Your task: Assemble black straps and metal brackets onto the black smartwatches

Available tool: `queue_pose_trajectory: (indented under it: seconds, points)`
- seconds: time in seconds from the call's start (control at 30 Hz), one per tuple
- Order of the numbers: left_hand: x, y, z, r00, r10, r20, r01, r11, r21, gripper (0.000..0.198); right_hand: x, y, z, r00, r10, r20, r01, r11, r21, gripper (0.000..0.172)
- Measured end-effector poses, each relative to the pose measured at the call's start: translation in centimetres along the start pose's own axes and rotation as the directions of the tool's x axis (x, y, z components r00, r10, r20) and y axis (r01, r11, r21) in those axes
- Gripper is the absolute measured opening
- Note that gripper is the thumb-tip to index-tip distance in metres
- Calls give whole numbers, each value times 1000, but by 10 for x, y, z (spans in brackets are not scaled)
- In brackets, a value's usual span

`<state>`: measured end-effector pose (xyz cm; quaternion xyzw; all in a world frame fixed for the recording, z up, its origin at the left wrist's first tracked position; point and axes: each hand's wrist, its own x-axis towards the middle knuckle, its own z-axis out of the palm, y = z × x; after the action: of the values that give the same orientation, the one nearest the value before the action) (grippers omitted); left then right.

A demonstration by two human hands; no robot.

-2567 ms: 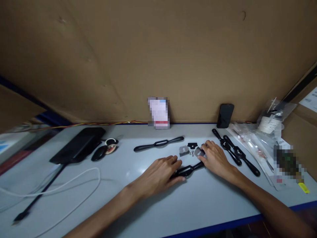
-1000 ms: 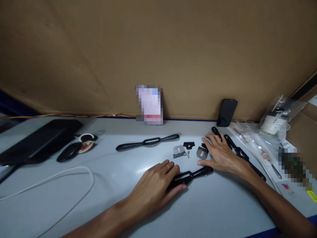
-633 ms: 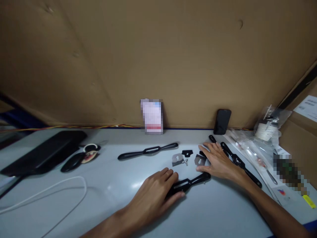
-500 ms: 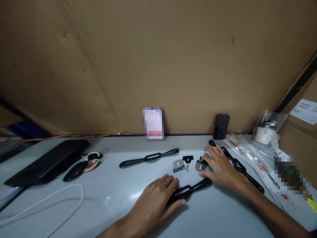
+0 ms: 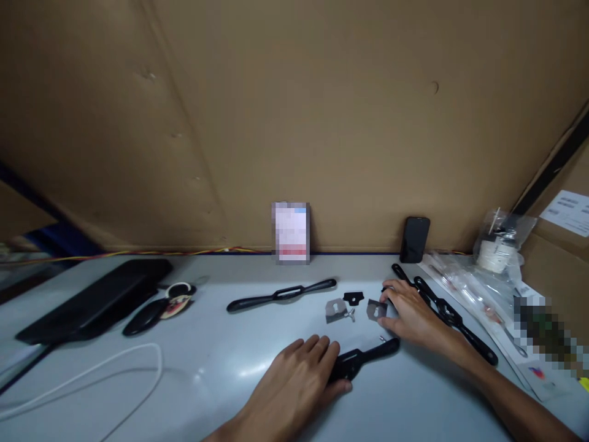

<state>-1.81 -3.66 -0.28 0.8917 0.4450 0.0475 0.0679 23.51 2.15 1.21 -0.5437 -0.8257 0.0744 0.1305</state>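
Observation:
My left hand (image 5: 304,374) is closed around a black spokeshave body (image 5: 352,363) near the front of the table; the palm hides its left handle. My right hand (image 5: 409,310) hovers low over the table with thumb and fingers apart. Its thumb tip is beside a grey metal blade (image 5: 375,310), and a small dark piece (image 5: 384,288) shows partly at the fingertips. Left of it lie another blade (image 5: 335,309), a black cap plate (image 5: 354,298) and a wing screw (image 5: 351,315). A small screw (image 5: 382,339) is near the held body's right handle.
Another spokeshave body (image 5: 283,294) lies behind; more (image 5: 460,322) lie beyond my right hand. A phone (image 5: 415,239) leans on the cardboard wall (image 5: 350,123). Plastic-wrapped items (image 5: 473,294) line the right. A black case (image 5: 96,301), a key fob (image 5: 146,317) and a white cable (image 5: 159,362) are left.
The view has shifted slightly. My right hand has drawn back a little to the right, uncovering more of the blade by its thumb. My left hand keeps its hold on the spokeshave body.

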Motion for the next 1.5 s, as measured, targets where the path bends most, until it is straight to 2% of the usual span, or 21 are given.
queue_pose_trajectory:
  seconds: [0.13,0.3,0.43,0.53,0.63,0.73,0.83,0.9,1.0,1.13,1.2,1.37,1.5]
  points:
    - [0,-3,2,999,27,-36,-26,999,34,20,2,1,1,1000,-16,-2,16,1000,19,22]
    - [-3,-9,9,992,27,-124,-34,998,-55,23,1,-3,-4,999,-37,-30,38,998,52,30]
    - [-4,-11,4,997,-7,-74,-3,991,-135,20,1,-11,-11,1000,-10,-1,10,990,141,21]
    - [-4,-11,-3,998,27,-57,-35,987,-155,10,0,-20,-14,1000,25,5,-26,959,281,16]
    - [-4,-9,-6,988,125,-85,-137,978,-154,3,-3,-32,-13,997,68,31,-75,873,483,19]
    - [-6,-9,-4,969,215,-121,-232,961,-149,3,-5,-44,-9,985,47,168,-149,723,674,16]
    - [-7,-12,0,962,238,-135,-258,954,-155,5,-6,-49,-4,957,1,289,-232,601,765,14]
    - [-6,-14,2,965,226,-135,-248,953,-176,9,-6,-48,-1,938,-36,346,-266,567,780,14]
    - [-5,-15,4,968,213,-130,-236,950,-204,13,-6,-47,-1,932,-55,358,-257,596,761,15]
    - [-4,-15,3,969,218,-113,-239,942,-234,17,-8,-51,-3,971,-10,240,-151,751,643,21]
    - [-4,-14,2,974,206,-92,-223,942,-251,16,-9,-54,-4,973,-24,228,-120,794,596,24]
    - [-4,-13,2,985,170,-36,-173,954,-246,13,-13,-54,-1,985,-89,147,-3,848,530,25]
    - [-3,-14,4,983,184,-23,-185,954,-235,19,-14,-50,-2,980,-141,142,44,842,537,31]
